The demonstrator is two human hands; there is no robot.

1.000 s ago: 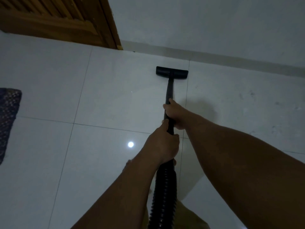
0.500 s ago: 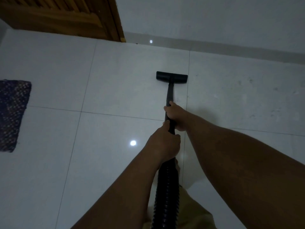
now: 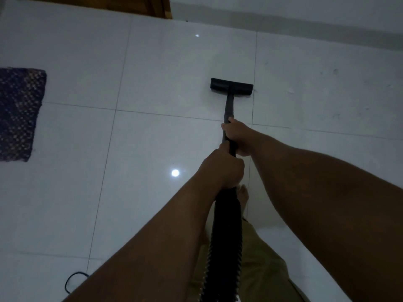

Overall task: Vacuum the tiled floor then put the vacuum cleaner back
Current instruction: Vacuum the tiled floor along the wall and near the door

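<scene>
A black vacuum wand (image 3: pixel 228 109) runs forward from my hands to a flat black floor nozzle (image 3: pixel 231 86), which rests on the glossy white tiled floor (image 3: pixel 152 138) beside a grout line. My right hand (image 3: pixel 237 136) grips the wand higher up, and my left hand (image 3: pixel 222 168) grips it just behind, where the ribbed black hose (image 3: pixel 226 247) begins. The hose drops down between my arms past my khaki shorts. The vacuum's body is out of view.
A dark woven mat (image 3: pixel 19 114) lies at the left edge. A wooden door frame (image 3: pixel 165 9) and the pale wall skirting (image 3: pixel 305 25) run along the top. A black cord loop (image 3: pixel 75 280) lies on the floor at lower left. My bare foot (image 3: pixel 243 197) shows below my hands.
The nozzle has pulled back from the wall and skirting toward me. The view has dropped, so the mat shows more and the door less.
</scene>
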